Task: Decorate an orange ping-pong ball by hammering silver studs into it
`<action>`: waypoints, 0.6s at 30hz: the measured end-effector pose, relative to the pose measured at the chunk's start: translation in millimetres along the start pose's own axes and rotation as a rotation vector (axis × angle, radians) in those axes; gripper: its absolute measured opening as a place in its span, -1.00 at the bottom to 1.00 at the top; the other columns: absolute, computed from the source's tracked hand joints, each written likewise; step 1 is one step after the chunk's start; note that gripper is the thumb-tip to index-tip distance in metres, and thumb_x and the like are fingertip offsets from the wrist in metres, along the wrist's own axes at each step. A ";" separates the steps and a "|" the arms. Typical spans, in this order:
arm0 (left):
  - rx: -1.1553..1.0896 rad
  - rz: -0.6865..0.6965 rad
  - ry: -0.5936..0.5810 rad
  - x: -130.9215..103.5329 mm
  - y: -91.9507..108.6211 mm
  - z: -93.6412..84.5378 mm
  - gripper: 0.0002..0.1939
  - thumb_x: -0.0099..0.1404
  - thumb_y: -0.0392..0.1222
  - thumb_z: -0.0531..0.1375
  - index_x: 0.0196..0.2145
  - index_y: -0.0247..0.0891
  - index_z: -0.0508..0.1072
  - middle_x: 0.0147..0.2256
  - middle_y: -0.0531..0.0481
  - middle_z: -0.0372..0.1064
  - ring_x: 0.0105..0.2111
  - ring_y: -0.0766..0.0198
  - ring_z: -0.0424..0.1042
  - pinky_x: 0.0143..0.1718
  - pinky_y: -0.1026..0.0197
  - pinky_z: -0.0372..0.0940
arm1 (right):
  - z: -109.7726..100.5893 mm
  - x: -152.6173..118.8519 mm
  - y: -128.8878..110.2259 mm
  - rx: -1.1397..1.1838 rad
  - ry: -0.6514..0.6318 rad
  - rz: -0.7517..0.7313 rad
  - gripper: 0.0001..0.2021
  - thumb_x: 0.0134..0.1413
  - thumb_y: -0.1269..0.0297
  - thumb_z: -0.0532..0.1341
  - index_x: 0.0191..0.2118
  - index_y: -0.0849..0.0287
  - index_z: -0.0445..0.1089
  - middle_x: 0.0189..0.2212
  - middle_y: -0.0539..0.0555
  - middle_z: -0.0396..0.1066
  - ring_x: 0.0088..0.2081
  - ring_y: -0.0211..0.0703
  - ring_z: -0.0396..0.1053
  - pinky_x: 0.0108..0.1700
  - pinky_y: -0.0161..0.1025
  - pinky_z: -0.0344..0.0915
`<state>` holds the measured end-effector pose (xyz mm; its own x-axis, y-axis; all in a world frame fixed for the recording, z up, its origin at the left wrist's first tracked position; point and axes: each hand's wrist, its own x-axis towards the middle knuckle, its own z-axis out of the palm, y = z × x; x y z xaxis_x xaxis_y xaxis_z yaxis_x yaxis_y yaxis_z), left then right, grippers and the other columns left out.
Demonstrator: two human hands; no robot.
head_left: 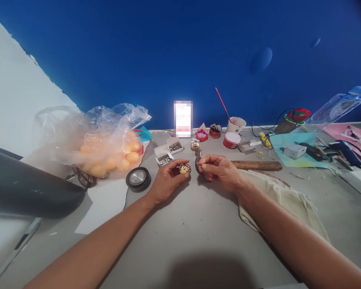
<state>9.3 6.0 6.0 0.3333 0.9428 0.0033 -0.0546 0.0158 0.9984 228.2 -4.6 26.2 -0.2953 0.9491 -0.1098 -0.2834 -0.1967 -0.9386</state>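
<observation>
My left hand (165,180) holds a small yellow ball (185,168) covered with dark, shiny studs, between thumb and fingers. Just right of it, my right hand (219,170) is closed in a pinch at the dark head of a hammer (198,157). The hammer's wooden handle (255,165) shows to the right, partly behind that hand. What the pinched fingertips hold, if anything, is too small to make out. Beyond my left hand stand two small open white boxes, one holding small metal pieces (176,147) and the other (163,155) nearer me.
A clear plastic bag (117,116) of orange-yellow balls lies at left, near a round black-rimmed disc (138,179). Under my right forearm is a pale cloth (276,196). Toward the wall stand a bright screen (183,119), a paper cup (237,125) and a red tub (231,140).
</observation>
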 end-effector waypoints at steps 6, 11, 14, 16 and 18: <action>-0.176 -0.005 -0.022 0.7 -3.1 -2.8 -0.51 0.16 -0.11 0.48 0.03 -0.25 0.55 -0.29 -0.02 0.55 -0.35 0.26 0.53 -0.26 0.18 0.41 | -0.6 -0.9 3.6 -0.050 -0.012 -0.039 -0.67 -0.13 0.08 0.56 -0.34 0.18 0.54 -0.46 0.00 0.50 -0.57 -0.39 0.18 -0.50 -0.32 0.06; -0.262 -0.053 -0.047 1.1 -4.3 0.1 -0.50 0.14 -0.16 0.51 0.02 -0.24 0.53 -0.28 -0.03 0.56 -0.35 0.21 0.57 -0.30 0.16 0.44 | -1.3 -0.7 4.2 -0.105 -0.018 -0.057 -0.67 -0.11 0.04 0.54 -0.35 0.17 0.55 -0.45 0.01 0.51 -0.57 -0.37 0.20 -0.50 -0.31 0.08; -0.284 -0.079 -0.038 1.5 -3.6 1.4 -0.49 0.09 -0.23 0.53 -0.01 -0.24 0.55 -0.32 0.02 0.55 -0.41 0.30 0.52 -0.35 0.22 0.43 | -1.5 -0.7 4.7 -0.142 -0.020 -0.065 -0.69 -0.07 0.05 0.52 -0.33 0.17 0.56 -0.43 0.02 0.53 -0.56 -0.38 0.20 -0.51 -0.32 0.08; -0.300 -0.082 -0.031 1.9 -4.0 1.8 -0.48 0.07 -0.24 0.54 0.00 -0.24 0.56 -0.30 0.01 0.57 -0.38 0.30 0.53 -0.31 0.21 0.45 | -1.3 -0.8 4.8 -0.166 -0.014 -0.065 -0.70 -0.07 0.07 0.51 -0.32 0.18 0.56 -0.44 0.01 0.52 -0.56 -0.38 0.20 -0.51 -0.33 0.08; -0.322 -0.070 -0.038 2.0 -4.8 2.3 -0.47 0.10 -0.20 0.53 0.02 -0.24 0.55 -0.26 -0.03 0.58 -0.34 0.26 0.56 -0.26 0.17 0.48 | -0.7 -1.0 4.4 -0.172 -0.009 -0.065 -0.70 -0.08 0.07 0.51 -0.33 0.18 0.56 -0.46 0.00 0.51 -0.57 -0.38 0.19 -0.51 -0.33 0.08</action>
<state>12.5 7.0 1.4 0.3811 0.9228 -0.0568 -0.3229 0.1904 0.9271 227.9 -6.3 21.9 -0.2899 0.9560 -0.0444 -0.1419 -0.0888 -0.9859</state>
